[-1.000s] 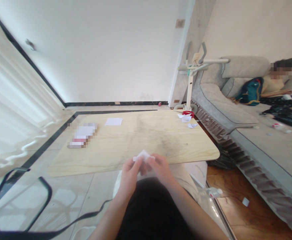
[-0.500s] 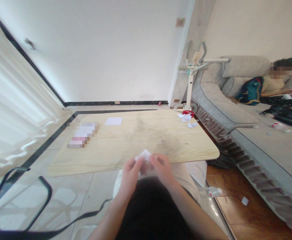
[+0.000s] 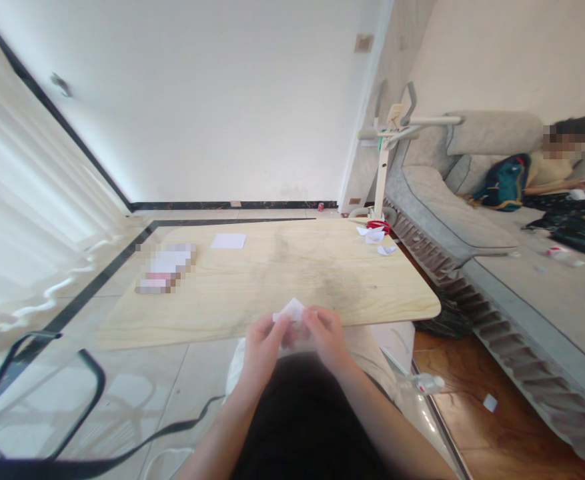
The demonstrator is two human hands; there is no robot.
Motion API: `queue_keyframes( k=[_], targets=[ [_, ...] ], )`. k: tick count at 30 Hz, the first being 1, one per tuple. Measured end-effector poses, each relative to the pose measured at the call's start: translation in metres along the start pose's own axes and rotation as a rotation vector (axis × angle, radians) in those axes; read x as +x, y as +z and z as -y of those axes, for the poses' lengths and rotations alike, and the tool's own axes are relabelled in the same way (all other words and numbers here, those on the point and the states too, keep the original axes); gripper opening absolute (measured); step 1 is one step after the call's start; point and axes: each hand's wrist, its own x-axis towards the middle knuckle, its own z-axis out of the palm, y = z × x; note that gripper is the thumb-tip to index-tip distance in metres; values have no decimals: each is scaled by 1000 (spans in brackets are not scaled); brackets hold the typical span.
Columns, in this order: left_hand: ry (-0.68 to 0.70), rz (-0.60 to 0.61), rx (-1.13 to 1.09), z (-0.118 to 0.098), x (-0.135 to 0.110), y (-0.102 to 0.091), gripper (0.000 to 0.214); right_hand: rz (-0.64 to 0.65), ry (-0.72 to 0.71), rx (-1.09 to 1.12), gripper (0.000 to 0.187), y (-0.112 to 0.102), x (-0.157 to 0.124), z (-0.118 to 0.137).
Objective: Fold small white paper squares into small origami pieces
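Observation:
Both of my hands meet at the near edge of a light wooden table (image 3: 252,287), pinching a small folded piece of white paper (image 3: 292,309) between them. My left hand (image 3: 261,348) grips its left side with curled fingers. My right hand (image 3: 327,337) grips its right side the same way. The paper is held just above the table's front edge, over my lap.
A white sheet (image 3: 228,241) and a blurred packet (image 3: 165,268) lie on the far left of the table. Small folded paper pieces (image 3: 376,237) and something red sit at the far right corner. A grey sofa (image 3: 452,213) with a seated person stands to the right. Black straps (image 3: 47,400) cross the floor.
My hands and the paper have shifted very slightly to the right; the paper's tip has turned a little. Nothing else has moved.

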Motion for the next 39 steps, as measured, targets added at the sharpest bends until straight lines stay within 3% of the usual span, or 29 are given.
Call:
queue_keyframes(
  k=[35, 39],
  targets=[
    [18, 2, 20, -5, -1, -1, 47, -3, 4, -1, 48, -1, 2, 3],
    [17, -23, -14, -3, -1, 0, 47, 46, 44, -11, 45, 0, 2, 4]
  ],
)
